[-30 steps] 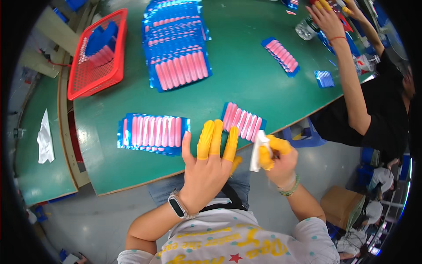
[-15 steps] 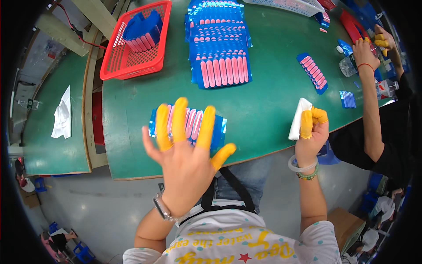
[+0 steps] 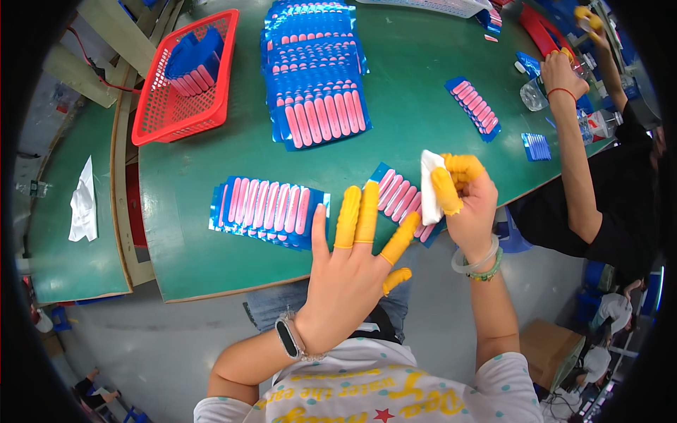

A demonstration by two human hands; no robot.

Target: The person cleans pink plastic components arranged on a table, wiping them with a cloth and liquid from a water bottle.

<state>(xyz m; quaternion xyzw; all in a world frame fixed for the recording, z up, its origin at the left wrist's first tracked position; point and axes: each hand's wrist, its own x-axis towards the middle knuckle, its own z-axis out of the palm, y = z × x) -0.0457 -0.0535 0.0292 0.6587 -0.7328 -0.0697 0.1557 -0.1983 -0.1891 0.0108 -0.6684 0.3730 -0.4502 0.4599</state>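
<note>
1. The right hand [image 3: 472, 208] has its grip pinched on a folded white cloth [image 3: 428, 187], held between a thumb and finger in yellow finger covers. The cloth stands nearly upright.

2. Just left of that grip, partly behind the cloth, a blue sheet with pink bars [image 3: 398, 194] lies slanted on the green desk [image 3: 204, 275]. Whether the cloth touches it, I cannot tell.

3. The left hand [image 3: 347, 282] is palm down with its grip spread, holding nothing. Two covered fingertips overlap the sheet's left and lower edges; the bare little finger reaches the right edge of a pile of similar sheets [image 3: 271, 208], left of this grip.

4. The step in hand looks like working the cloth at the slanted sheet. It seems to call for a steady left hand and a light, firm pinch.

5. Both forearms rise from below; the left slants inward, elbow out, while the right is more upright, its wrist bent toward the sheet.
</note>
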